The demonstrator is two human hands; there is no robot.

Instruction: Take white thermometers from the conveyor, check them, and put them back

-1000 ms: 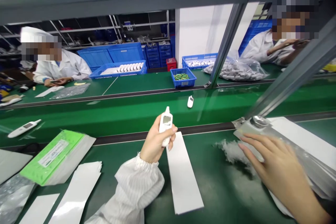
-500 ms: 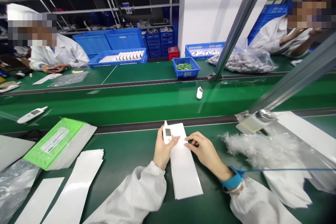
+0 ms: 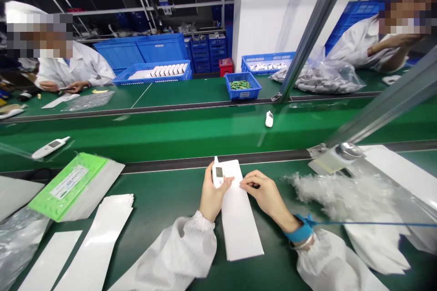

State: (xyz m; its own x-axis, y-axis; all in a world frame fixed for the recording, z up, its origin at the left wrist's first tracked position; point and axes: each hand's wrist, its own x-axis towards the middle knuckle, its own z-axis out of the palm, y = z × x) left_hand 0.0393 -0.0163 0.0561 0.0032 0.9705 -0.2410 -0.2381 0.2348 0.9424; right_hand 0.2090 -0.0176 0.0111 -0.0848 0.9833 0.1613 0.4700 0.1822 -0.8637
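Note:
My left hand (image 3: pixel 212 191) is closed around a white thermometer (image 3: pixel 217 173) with a small grey screen and a narrow tip pointing away from me. Its thumb reaches over a long stack of white sheets (image 3: pixel 241 232), which lies on the bench just right of the thermometer. At the upper right edge of that stack, the thumb and forefinger of my right hand (image 3: pixel 264 193) are pinched together. Whatever is between those fingertips is too small to make out. A blue band with a cord circles my right wrist.
More white strips (image 3: pixel 97 241) and a green packet (image 3: pixel 66 186) lie left. Clear plastic (image 3: pixel 341 191) is heaped right. Two thermometers (image 3: pixel 51 148) (image 3: pixel 269 119) ride the green belt (image 3: pixel 153 134). Beyond are a blue bin (image 3: pixel 243 94) and two co-workers. A metal post (image 3: pixel 314 32) slants at right.
Both thermometers on the belt have shifted to the right. My right fingertips have drawn closer together at the sheet edge. My left hand stays nearly still with its thermometer.

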